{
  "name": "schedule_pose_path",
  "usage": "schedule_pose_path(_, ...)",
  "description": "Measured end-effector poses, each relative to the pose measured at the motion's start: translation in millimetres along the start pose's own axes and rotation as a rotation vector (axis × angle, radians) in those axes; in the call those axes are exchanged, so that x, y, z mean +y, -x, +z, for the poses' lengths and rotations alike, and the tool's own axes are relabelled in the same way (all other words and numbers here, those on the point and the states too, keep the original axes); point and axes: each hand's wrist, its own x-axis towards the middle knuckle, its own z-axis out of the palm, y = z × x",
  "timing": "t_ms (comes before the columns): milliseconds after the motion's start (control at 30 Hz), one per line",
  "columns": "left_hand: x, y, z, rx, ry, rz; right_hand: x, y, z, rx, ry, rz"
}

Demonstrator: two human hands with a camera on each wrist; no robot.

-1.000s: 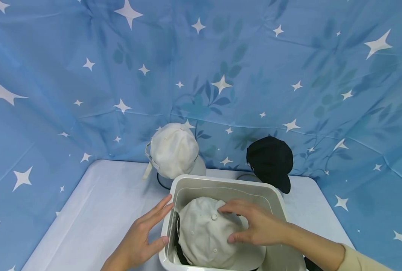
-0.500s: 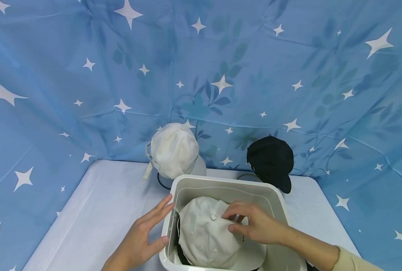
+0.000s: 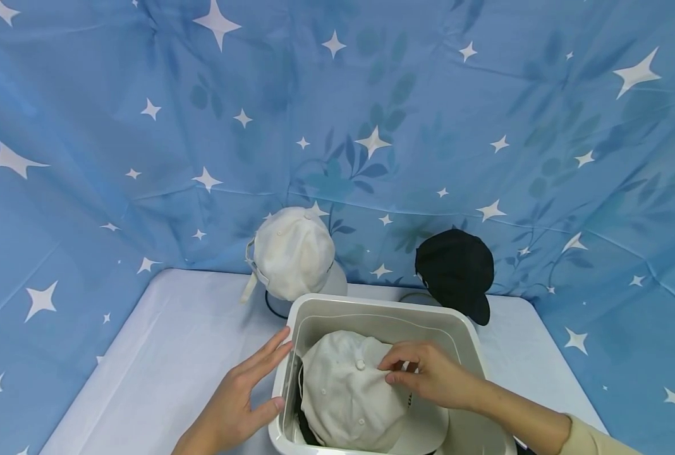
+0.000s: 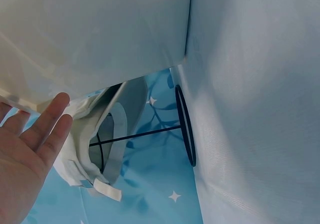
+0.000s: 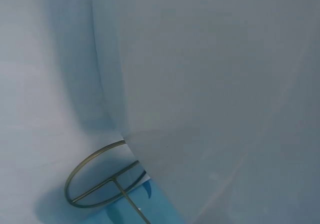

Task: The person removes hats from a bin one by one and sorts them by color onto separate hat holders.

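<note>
A cream baseball cap (image 3: pixel 343 392) lies crown up inside a pale plastic bin (image 3: pixel 377 304), its brim toward the right. My right hand (image 3: pixel 431 376) reaches over the bin and pinches the cap's crown fabric just right of its top button. Something black (image 3: pixel 308 430) shows beneath the cap at its left side. My left hand (image 3: pixel 237 395) touches the bin's left rim, its fingers spread and fairly straight. In the left wrist view, those fingers (image 4: pixel 52 114) lie by the bin's underlit outer wall (image 4: pixel 100 29). The right hand is out of the right wrist view.
Behind the bin, a white cap (image 3: pixel 292 253) hangs on a stand with a black ring base (image 4: pixel 186 126). A black cap (image 3: pixel 454 272) is at the back right, near a brass-coloured stand base (image 5: pixel 80 171). White cloth (image 3: pixel 161 354) covers the table; a blue starry curtain (image 3: pixel 337 114) surrounds it.
My right hand's fingers have closed from a wide spread into a pinch on the cap's crown, shifting slightly right. Lettering on the cap's front now shows. My left hand has stayed put.
</note>
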Motion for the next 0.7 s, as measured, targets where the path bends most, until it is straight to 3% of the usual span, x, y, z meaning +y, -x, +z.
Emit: schedule_pose_path(700, 1.2, -0.7, -0.7, -0.006, 0.008, -0.01, -9, -3, -11, 0.06, 0.047, -0.085)
